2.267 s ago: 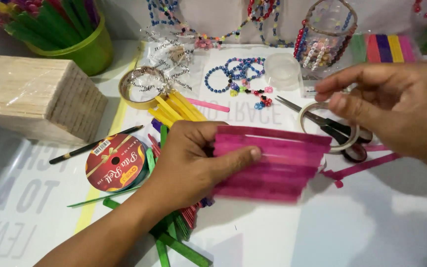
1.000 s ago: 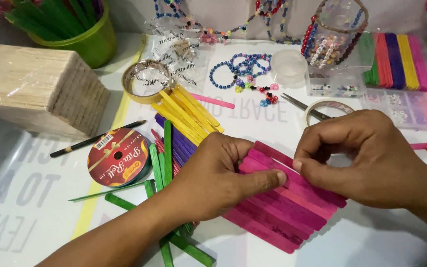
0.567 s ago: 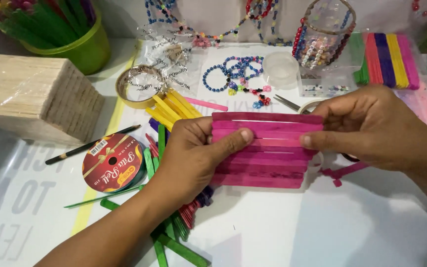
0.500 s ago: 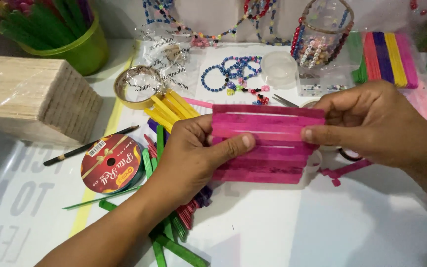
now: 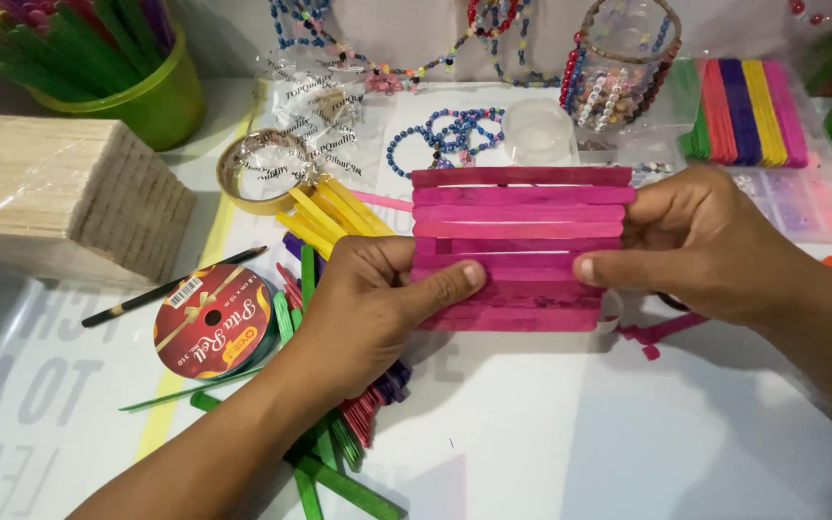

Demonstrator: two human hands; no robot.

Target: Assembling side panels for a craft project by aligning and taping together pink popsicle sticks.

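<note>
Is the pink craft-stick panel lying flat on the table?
No, the left hand and right hand hold the pink craft-stick panel up by its ends.

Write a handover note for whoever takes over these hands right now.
Left hand: grips the left edge of the pink stick panel, thumb on its face.
Right hand: grips the right edge, thumb on its face.
Panel: held level above the table, sticks side by side in rows, with narrow gaps between the upper ones.
Nearby: loose yellow sticks, ribbon spool, pencil, tape roll, wooden stick block.
Done: sticks joined into one panel.
Left: cannot tell from this view.
</note>
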